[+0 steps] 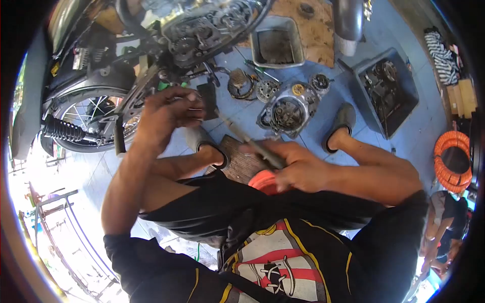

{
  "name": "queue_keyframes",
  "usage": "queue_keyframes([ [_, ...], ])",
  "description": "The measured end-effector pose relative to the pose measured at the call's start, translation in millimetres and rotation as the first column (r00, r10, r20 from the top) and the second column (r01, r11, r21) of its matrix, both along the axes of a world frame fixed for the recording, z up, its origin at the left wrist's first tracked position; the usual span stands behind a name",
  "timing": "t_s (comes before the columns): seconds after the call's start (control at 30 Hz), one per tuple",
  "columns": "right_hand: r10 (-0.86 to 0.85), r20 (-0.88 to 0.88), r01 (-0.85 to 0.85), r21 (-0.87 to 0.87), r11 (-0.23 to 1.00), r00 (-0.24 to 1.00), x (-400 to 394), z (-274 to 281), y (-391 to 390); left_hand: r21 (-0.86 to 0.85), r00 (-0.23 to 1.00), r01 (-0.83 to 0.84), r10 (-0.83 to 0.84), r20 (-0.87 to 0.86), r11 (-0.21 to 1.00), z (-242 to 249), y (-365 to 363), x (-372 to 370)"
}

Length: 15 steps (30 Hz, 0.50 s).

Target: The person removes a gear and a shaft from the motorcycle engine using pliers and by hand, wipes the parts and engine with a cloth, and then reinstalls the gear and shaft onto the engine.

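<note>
Around the middle of the frame, a slim hand tool point(258, 146) is held by the right hand point(303, 166), fingers wrapped pretty snugly round the dark handle. Its long axis runs on a diagonal, with the butt end toward the lower right and the thin tip aimed up and left, right at a small dark flat piece point(208, 101). That piece is pinched along its left side by the left hand point(174, 113), fingers curled and nearly closed, and its longer edges run roughly up and down the frame. Tip and piece are really close, but whether they're touching can't be told with the blur.

Just below the handle, a red container point(264, 182) is partly covered by the right hand, beside a worn brown board point(237, 162). Upper left is taken up by a motorcycle point(108, 78) with its engine opened up, and the left forearm is set close to its rear wheel point(96, 120).

As for room, a decent strip of blue tiled floor point(230, 108) is left between the left hand and the engine case point(293, 108) right of center. Farther up, a grey basin point(278, 45) is set partly over some plywood point(319, 30), and a parts-filled tub point(386, 93) is seen at upper right.
</note>
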State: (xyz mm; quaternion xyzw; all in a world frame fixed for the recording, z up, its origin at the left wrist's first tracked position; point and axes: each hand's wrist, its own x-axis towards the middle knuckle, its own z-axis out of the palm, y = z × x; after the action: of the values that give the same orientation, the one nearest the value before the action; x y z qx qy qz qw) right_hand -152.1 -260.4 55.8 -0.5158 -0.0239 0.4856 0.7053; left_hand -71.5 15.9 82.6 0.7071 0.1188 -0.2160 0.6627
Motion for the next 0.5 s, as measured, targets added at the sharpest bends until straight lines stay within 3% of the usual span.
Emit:
queue_keyframes([
  [0.13,0.023,-0.096,-0.007,0.165,0.986,0.995,5,-6,52,-0.074,0.993,-0.108,0.104,-0.054,0.991,-6,6,-6],
  [0.23,-0.085,-0.201,0.142,0.289,0.947,0.976,11,-10,60,-0.178,0.982,-0.187,0.178,-0.065,0.966,-9,15,-8],
  [0.5,-0.072,-0.16,0.114,0.268,0.957,0.984,22,2,64,-0.234,0.98,-0.178,0.194,0.047,0.956,-9,15,-8],
])
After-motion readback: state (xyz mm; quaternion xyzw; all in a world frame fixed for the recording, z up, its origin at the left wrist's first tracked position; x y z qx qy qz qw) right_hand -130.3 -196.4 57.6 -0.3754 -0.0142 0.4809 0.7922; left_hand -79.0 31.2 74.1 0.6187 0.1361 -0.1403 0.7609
